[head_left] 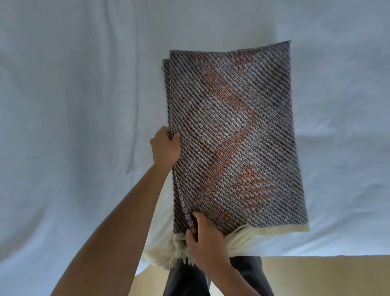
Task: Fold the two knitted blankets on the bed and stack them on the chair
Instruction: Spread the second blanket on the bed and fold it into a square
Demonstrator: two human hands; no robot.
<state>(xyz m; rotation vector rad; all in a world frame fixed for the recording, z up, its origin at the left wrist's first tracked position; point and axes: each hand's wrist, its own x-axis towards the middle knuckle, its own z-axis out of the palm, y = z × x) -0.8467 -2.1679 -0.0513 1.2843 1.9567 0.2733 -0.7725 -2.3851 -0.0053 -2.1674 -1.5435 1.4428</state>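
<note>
- Hiding nearly all of a cream knitted blanket [162, 255], leaving only a thin near strip and a tangle of fringe in view: a folded grey knitted blanket with orange patches [235, 133].
- Left hand [166, 147] curled round that grey blanket's left edge about halfway along, fingertips tucked under and out of sight.
- Right hand [203, 238] at the near left corner, thumb on top, fingers apparently pinching the stacked edge layers; hard to tell how many.
- Both grips on the left side, bulk of the fabric spreading right of them.
- Flat on a pale blue wrinkled bed sheet [69, 111], near the bed's front edge.
- Long axis running straight away from the body, short edges near and far, ribs slanting down to the right.
- Dark trousers [184, 288] cut off at the bottom.
</note>
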